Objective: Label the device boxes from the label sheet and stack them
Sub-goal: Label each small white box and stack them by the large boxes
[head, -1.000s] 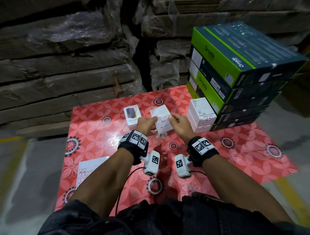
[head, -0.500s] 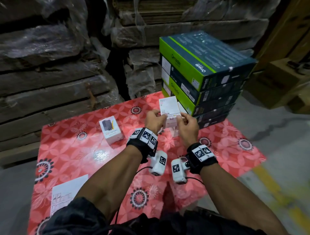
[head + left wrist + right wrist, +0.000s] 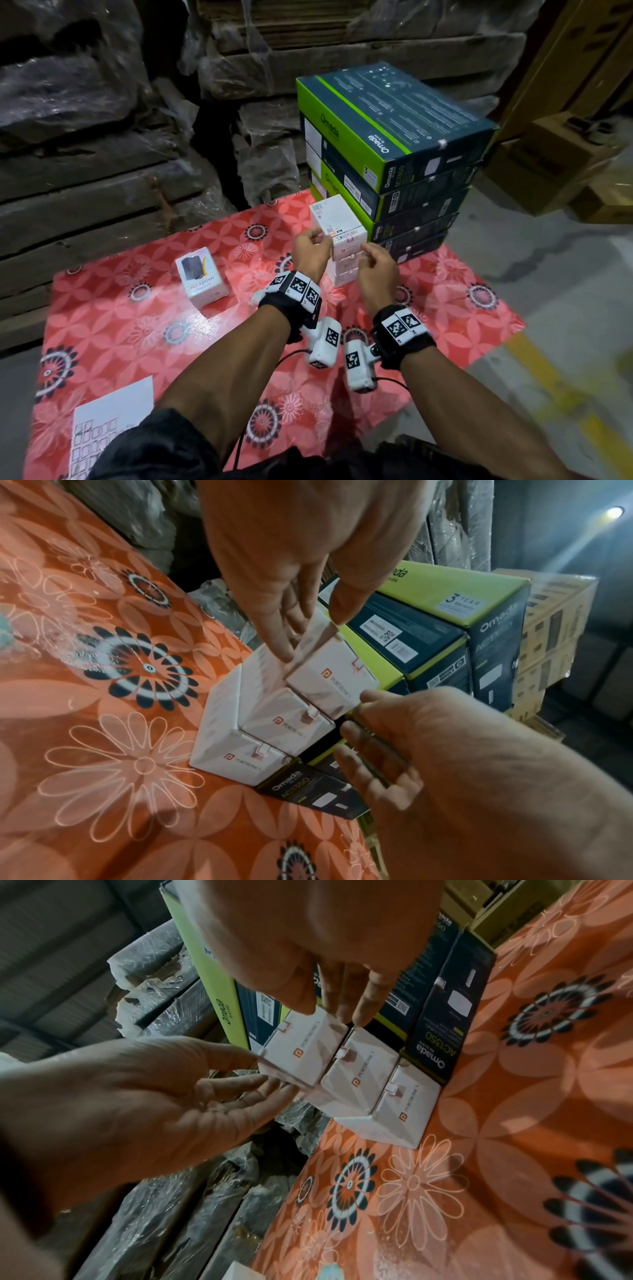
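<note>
While we set top white box (image 3: 337, 219) onto two white boxes (image 3: 344, 270) at tabletop (image 3: 113, 318) 1 o'clock, against green-and-dark box stack (image 3: 394, 137), left hand (image 3: 311, 251) grasps its left edge; right hand (image 3: 376, 270) released, fingers loosely curled just beside its right side. We judge three white boxes stacked. Left to do: boxed device (image 3: 202, 275) at 11 o'clock, unstacked. Label sheet (image 3: 109, 421) at 7 o'clock.
</note>
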{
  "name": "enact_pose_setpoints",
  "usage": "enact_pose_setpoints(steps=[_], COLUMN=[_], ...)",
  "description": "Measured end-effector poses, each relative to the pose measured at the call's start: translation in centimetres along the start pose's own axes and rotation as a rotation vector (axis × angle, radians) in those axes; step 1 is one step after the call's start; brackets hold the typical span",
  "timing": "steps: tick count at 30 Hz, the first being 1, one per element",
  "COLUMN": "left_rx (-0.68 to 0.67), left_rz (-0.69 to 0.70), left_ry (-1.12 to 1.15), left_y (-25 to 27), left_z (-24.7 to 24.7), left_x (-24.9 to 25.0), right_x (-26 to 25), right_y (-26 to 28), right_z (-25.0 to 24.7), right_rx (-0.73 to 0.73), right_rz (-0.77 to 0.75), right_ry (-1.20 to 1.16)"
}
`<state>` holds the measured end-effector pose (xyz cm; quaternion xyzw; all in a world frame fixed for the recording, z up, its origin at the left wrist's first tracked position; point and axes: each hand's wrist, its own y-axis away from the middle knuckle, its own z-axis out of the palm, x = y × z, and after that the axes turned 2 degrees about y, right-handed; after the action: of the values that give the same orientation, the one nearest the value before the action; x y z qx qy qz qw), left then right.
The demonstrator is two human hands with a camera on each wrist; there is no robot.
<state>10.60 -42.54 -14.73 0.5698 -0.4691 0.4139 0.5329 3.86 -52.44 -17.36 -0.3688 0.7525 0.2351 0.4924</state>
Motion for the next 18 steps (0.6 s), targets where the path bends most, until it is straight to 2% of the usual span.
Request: enact_pose_setpoints(steps=[8,11,14,18], left_rx=[-0.036,-0.041,-0.022,0.068], left_rz=[0.114,0.149,0.191,0.179], left_ry=[-0.143,-0.346,-0.659,-1.013], left_y=[0.9,1.5,2.2,2.1], left_z=[-2.7,-5.8,-9.8,-15.3], left_x=[-1.0,-2.0,-3.3,-5.8], right_x=[0.8,1.4,1.5,0.3], right_y=[1.8,3.5,5.4,6.9], right_z=[1.0,2.5,5.2,9.5], right_rx=[-0.073,-0.169,-0.289,-0.498], right_rz=[-0.024,-0.052,-0.136,-0.260], right_ry=[0.053,0.107,0.183,0.344])
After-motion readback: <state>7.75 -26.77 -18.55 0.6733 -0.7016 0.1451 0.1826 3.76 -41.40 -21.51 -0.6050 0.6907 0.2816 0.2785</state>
